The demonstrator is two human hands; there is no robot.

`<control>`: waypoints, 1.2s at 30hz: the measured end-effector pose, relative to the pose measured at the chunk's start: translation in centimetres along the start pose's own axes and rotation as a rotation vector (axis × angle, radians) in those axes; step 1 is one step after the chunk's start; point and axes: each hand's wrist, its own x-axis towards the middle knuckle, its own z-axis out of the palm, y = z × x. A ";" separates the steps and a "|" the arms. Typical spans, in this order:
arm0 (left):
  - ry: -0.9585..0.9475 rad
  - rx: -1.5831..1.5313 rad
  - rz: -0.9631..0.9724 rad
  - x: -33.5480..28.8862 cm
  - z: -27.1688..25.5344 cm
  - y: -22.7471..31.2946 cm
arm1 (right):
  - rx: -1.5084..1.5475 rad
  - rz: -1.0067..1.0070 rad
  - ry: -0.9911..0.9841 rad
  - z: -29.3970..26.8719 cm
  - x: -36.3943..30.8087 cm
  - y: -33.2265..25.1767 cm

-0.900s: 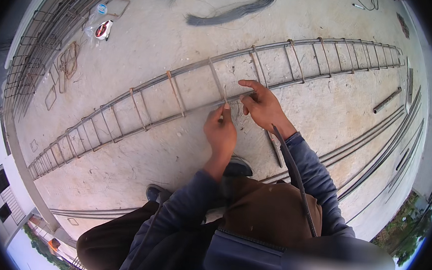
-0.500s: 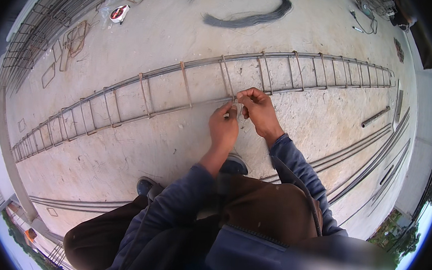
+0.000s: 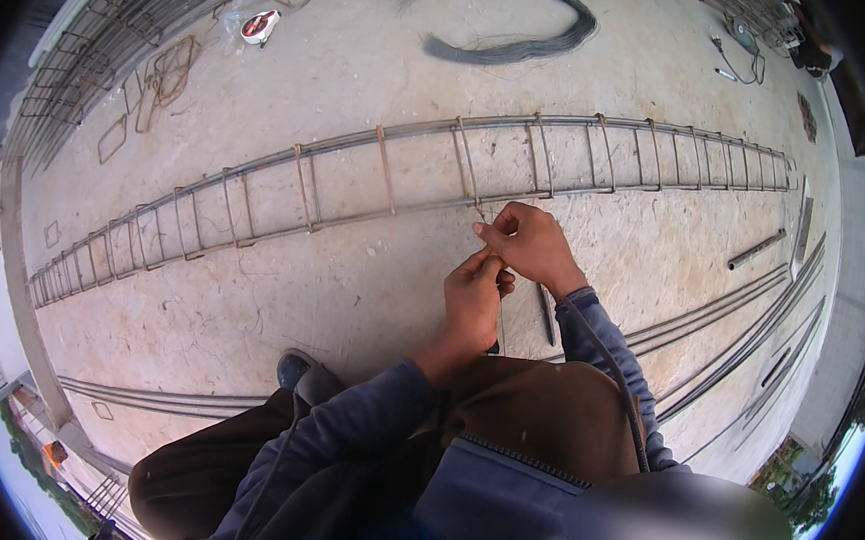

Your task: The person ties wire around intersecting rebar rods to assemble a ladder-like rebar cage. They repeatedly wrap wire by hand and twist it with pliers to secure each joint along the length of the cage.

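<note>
A long rebar cage (image 3: pixel 389 172) of steel bars and square stirrups lies across the concrete floor. My left hand (image 3: pixel 473 298) and my right hand (image 3: pixel 529 247) meet just below its near bar, fingers pinched together on a thin tie wire (image 3: pixel 484 216) at a stirrup joint. Both forearms wear blue sleeves. A dark rod or tool (image 3: pixel 544 313) lies on the floor under my right wrist.
A coil of dark wire (image 3: pixel 514 30) lies at the top. Loose stirrups (image 3: pixel 166 71) and a small round container (image 3: pixel 260 24) sit at upper left. Long straight bars (image 3: pixel 730 321) run along the right, more (image 3: pixel 143 395) at lower left. My shoe (image 3: pixel 293 366) shows below.
My hands have drawn slightly back from the cage's near bar and closed together on the wire. The view has shifted, so the cage sits higher in the picture.
</note>
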 end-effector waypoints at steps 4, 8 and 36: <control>0.007 0.020 0.063 0.2 -1.9 -1.2 | -0.237 -0.157 -0.096 0.4 -0.5 -1.4; 0.056 -0.018 -0.038 2.5 -1.5 1.7 | -0.269 -0.269 -0.049 -0.2 -0.2 -1.0; -0.020 1.242 0.466 2.5 1.3 9.5 | 0.042 -0.366 -0.032 5.0 -1.2 0.9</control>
